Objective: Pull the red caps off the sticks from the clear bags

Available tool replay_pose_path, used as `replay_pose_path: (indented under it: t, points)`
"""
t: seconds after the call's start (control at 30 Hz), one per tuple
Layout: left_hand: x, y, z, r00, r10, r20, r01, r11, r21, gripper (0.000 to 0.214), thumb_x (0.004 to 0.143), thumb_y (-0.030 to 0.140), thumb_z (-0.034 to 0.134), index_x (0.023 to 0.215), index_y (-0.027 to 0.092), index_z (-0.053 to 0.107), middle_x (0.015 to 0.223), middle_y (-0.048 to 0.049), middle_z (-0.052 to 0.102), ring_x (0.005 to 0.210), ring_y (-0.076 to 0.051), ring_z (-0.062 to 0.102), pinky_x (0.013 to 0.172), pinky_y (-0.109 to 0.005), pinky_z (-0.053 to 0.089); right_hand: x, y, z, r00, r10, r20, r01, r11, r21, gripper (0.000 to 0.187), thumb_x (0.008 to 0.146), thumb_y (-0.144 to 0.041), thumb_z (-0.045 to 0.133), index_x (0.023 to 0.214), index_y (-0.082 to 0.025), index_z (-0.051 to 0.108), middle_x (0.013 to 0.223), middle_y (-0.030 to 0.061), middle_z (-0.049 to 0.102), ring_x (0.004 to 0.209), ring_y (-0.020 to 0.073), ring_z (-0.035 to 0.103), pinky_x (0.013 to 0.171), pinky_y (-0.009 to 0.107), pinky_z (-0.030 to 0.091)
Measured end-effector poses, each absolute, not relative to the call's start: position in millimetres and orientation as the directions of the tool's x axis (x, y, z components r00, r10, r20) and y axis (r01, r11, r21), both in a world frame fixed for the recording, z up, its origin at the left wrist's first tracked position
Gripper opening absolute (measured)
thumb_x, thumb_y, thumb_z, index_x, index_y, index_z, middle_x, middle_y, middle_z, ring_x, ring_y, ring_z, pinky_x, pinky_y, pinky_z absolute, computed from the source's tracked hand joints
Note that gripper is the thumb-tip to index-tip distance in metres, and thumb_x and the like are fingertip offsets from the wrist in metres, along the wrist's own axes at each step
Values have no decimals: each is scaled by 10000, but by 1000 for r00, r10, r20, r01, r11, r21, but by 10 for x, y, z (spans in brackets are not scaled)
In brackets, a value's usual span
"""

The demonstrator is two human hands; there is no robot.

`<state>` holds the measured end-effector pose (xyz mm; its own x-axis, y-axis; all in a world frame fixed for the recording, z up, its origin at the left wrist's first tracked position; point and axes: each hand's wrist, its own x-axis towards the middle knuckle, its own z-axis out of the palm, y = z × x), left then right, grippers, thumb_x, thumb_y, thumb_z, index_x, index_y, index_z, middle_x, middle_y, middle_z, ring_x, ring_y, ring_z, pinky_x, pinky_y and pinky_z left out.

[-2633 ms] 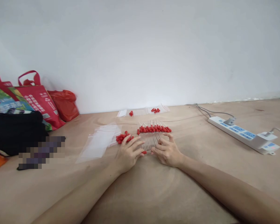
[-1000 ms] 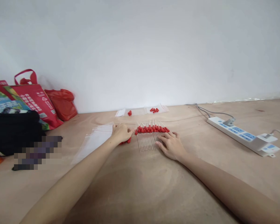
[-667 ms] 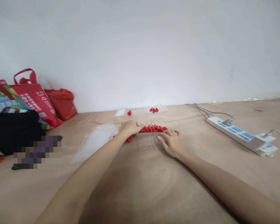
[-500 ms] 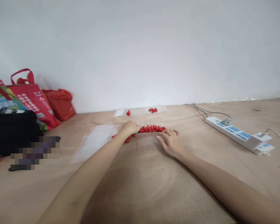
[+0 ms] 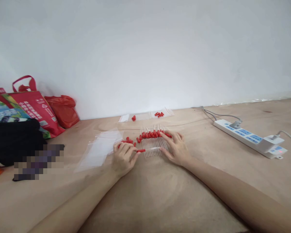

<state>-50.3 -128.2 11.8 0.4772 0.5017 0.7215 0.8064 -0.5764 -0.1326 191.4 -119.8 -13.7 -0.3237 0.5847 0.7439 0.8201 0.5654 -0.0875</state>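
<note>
My left hand [image 5: 124, 159] is closed on a glass dropper, pinching it near its red rubber bulb [image 5: 141, 150]. The clear tube [image 5: 153, 148] of that dropper points right, toward my right thumb. My right hand [image 5: 176, 148] has its fingers apart; its index finger lies by a row of red-bulbed droppers [image 5: 151, 134] and its thumb is near the tube's end. Whether the thumb touches the tube I cannot tell. The row's glass tubes stick out toward the wall and toward me. Loose red bulbs [image 5: 127, 140] lie just beyond my left hand.
Clear plastic bags [image 5: 97, 150] lie left of my left hand. Farther back, another bag [image 5: 142, 116] has red bulbs on it. A white power strip [image 5: 244, 136] with cords stands at right. Red shopping bags [image 5: 36, 106] and black cloth [image 5: 14, 139] sit at left.
My left hand has come from the left end of the row toward me, now with a dropper in it. My right hand stays by the row, its thumb and index finger spread wider.
</note>
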Motion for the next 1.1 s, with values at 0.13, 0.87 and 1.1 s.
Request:
replay_pose_path:
  t: [0.13, 0.87, 1.1]
  points:
    - [-430, -1323, 84, 532, 432, 728, 754, -633, -175, 120, 780, 268, 527, 694, 197, 571, 707, -13, 626, 704, -155, 551, 787, -360, 346, 1845, -1275, -84, -503, 516, 693, 745, 666, 45, 480, 787, -479, 469, 1202, -237, 467, 1228, 100, 470, 1118, 239, 404, 968, 472, 181]
    - [-371, -1317, 33, 617, 419, 666, 636, -764, -108, 147, 826, 261, 487, 781, 230, 623, 776, 6, 671, 800, -148, 574, 888, -391, 323, 1678, -1279, -150, -565, 364, 740, 630, 769, 103, 185, 839, -256, 457, 931, -283, 615, 633, -39, 608, 746, 115, 506, 958, 432, 153]
    - [-375, -1382, 63, 658, 398, 639, 618, -770, -157, 174, 822, 214, 483, 691, 226, 598, 727, 34, 667, 764, -151, 572, 883, -413, 302, 1669, -1331, -116, -567, 325, 757, 617, 776, 129, 177, 837, -232, 443, 796, -246, 615, 530, -61, 571, 666, 104, 480, 948, 403, 167]
